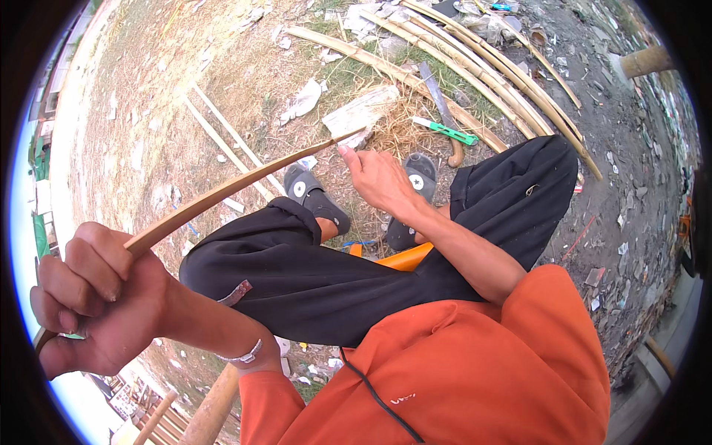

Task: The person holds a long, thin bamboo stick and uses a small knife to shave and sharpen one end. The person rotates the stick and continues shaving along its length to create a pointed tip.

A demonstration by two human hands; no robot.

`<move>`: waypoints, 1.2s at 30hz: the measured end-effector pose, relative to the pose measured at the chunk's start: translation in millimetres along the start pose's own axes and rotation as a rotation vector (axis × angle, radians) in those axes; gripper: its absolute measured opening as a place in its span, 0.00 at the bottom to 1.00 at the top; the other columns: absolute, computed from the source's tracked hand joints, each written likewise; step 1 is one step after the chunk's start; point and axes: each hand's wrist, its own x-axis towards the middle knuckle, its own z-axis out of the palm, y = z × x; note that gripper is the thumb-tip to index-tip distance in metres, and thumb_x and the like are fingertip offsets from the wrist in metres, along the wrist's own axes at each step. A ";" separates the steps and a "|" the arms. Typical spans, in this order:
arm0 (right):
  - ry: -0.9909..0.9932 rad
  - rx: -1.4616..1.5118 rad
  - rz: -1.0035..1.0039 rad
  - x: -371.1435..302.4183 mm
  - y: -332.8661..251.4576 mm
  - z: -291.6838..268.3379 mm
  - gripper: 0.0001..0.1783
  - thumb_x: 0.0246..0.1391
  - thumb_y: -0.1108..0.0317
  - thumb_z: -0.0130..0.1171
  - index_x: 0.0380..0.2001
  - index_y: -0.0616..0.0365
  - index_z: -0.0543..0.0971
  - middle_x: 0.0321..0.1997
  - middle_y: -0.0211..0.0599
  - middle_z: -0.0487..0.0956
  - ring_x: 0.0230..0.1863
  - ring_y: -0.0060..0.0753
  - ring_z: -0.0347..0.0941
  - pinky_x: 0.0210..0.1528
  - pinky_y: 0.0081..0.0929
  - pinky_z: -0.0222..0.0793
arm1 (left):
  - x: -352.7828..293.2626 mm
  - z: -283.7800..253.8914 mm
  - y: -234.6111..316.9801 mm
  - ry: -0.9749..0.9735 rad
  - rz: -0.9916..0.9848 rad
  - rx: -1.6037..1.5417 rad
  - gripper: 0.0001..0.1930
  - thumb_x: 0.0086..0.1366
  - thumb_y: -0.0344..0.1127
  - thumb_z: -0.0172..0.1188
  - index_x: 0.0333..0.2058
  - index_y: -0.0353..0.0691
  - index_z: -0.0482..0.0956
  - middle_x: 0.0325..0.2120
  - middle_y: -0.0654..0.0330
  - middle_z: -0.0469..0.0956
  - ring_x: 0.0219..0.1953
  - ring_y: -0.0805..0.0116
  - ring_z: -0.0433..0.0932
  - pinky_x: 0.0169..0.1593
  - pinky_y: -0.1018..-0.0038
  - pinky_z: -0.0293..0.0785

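Fingers [81, 278] of our left hand [96, 304], lower left of the frame, were curled tight around the butt of one bamboo strip [222, 194]. Our right hand [378, 178], at centre, pinched the far tip between thumb and fingertips, close to narrow.

Item: bamboo strip, tan, thin, long; ran from the lower left up to the centre, bowed upward between the two holds, above our black trousers [311, 274]. We judged it light and springy, stiff along its grain yet ready to split or snap if bent hard; edges probably sharp. We judged both ends the best hold, as taken, so the bend stayed shared.

Item: grey sandals [311, 196], a pair, on bare ground at centre.

Item: bamboo poles [460, 70], pale, whole and split, lying across the upper right.

Item: green-handled tool [445, 131] and long dark blade [437, 93], just beside the poles.

Item: flat pale slats [222, 137], two, upper left of centre.

Item: white crumpled wrapper [304, 100] and pale flat sheet [360, 111], upper centre; no readable label seen.

Item: scattered litter [630, 245], small pale scraps and bits, along the right side.
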 end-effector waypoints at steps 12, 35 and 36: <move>-0.059 -0.193 0.170 27.1 43.6 4.4 0.36 0.60 0.44 0.35 0.27 0.68 0.80 0.30 0.65 0.76 0.36 0.66 0.73 0.41 0.51 0.68 | 0.7 -3.5 -2.9 0.083 0.042 0.035 0.24 0.58 0.61 0.53 0.19 0.50 0.58 0.15 0.71 0.52 0.14 0.78 0.48 0.20 0.77 0.44; -0.004 -0.026 0.176 52.6 93.6 44.1 0.37 0.60 0.44 0.33 0.27 0.69 0.79 0.29 0.66 0.76 0.38 0.65 0.74 0.44 0.50 0.68 | 3.3 -11.9 7.5 0.137 0.027 0.131 0.17 0.52 0.42 0.49 0.13 0.53 0.49 0.12 0.71 0.50 0.14 0.79 0.48 0.19 0.79 0.43; -0.035 -0.058 0.240 62.2 107.2 48.5 0.37 0.60 0.43 0.32 0.30 0.68 0.79 0.31 0.65 0.76 0.40 0.65 0.73 0.46 0.50 0.67 | 4.1 -11.8 7.9 0.142 0.028 0.138 0.18 0.51 0.42 0.49 0.13 0.53 0.48 0.12 0.71 0.50 0.14 0.79 0.48 0.19 0.79 0.43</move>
